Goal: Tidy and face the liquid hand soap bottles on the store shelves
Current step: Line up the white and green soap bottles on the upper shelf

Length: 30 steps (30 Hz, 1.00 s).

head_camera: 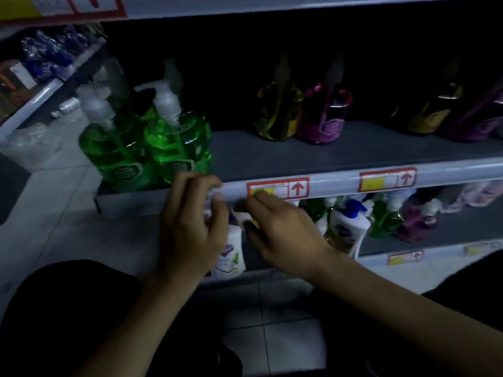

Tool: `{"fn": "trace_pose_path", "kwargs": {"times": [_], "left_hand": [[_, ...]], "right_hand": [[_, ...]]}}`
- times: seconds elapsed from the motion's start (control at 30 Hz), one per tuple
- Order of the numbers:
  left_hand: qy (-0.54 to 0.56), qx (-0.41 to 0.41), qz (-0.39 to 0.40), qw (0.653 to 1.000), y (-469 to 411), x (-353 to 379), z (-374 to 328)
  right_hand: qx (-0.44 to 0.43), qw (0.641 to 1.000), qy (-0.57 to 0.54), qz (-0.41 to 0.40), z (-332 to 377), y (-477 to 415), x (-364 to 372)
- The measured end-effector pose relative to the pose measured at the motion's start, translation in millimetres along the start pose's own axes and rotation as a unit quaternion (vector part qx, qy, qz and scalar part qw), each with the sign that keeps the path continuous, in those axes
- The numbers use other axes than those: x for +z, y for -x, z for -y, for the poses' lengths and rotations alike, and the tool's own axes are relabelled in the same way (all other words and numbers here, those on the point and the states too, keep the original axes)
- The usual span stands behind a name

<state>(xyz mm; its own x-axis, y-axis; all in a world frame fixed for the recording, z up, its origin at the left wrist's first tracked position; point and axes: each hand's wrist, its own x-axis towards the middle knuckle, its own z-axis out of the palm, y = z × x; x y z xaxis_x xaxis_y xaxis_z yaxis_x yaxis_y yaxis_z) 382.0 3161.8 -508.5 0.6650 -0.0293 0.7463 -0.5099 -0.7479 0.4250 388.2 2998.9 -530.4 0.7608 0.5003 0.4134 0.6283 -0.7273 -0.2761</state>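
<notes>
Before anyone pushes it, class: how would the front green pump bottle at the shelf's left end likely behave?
The green pump bottle looks full of liquid, so probably heavy for its size. Its tall pump may make it tip if pushed high. Its smooth, glossy plastic could be slippery.

Green bottles (128, 151), left end of middle shelf (272, 153): clear bright green, white pumps (166, 102), dark green oval labels (126, 172). Toward shelf back: yellow bottle (277, 115), purple bottle (324, 118) with paler swirl. Shelf dark grey; edge strip (340, 183) pale bluish white. Price tags (277, 187): red frame, yellow patch, red arrow. Lower shelf: blue-pump bottle (349, 227), white body; leaf-print bottle (230, 254), white, red-blue badge, green leaf. Floor (68, 240): pale grey tiles.
</notes>
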Motion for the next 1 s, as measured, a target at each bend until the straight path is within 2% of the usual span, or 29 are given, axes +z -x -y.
{"fn": "trace_pose_path", "kwargs": {"times": [0.07, 0.1, 0.17, 0.23, 0.33, 0.4, 0.47, 0.53, 0.6, 0.7, 0.87, 1.0], "left_hand": [[0.046, 0.004, 0.087, 0.995, 12, 21, -11], [0.055, 0.006, 0.131, 0.99, 17, 32, -15], [0.05, 0.001, 0.225, 0.973, 28, 58, -19], [0.031, -0.017, 0.321, 0.946, 39, 86, -22], [0.031, -0.049, 0.412, 0.909, 53, 128, -29], [0.038, -0.068, 0.435, 0.897, 58, 153, -33], [0.036, -0.089, 0.446, 0.89, 61, 170, -33], [0.03, -0.099, 0.451, 0.887, 62, 181, -32], [0.03, -0.106, 0.449, 0.887, 60, 188, -32], [0.047, -0.121, 0.445, 0.886, 53, 200, -36], [0.044, -0.164, 0.447, 0.878, 53, 218, -48], [0.036, -0.173, 0.446, 0.878, 57, 218, -51]], "right_hand": [[0.065, 0.988, 0.069, 0.123, -18, 41, 1], [0.116, 0.969, 0.101, 0.194, -27, 57, -2], [0.206, 0.915, 0.122, 0.325, -46, 84, -7], [0.245, 0.856, 0.122, 0.438, -63, 101, -13], [0.288, 0.811, 0.135, 0.492, -91, 115, -5], [0.38, 0.804, 0.106, 0.445, -114, 114, 3], [0.482, 0.808, 0.104, 0.323, -138, 110, 7], [0.539, 0.812, 0.118, 0.191, -163, 110, 8], [0.547, 0.828, 0.049, 0.112, -182, 115, 16], [0.527, 0.845, -0.07, 0.057, -196, 123, 30], [0.507, 0.855, -0.109, -0.016, -197, 127, 40], [0.492, 0.864, -0.107, -0.017, -191, 129, 38]]}}
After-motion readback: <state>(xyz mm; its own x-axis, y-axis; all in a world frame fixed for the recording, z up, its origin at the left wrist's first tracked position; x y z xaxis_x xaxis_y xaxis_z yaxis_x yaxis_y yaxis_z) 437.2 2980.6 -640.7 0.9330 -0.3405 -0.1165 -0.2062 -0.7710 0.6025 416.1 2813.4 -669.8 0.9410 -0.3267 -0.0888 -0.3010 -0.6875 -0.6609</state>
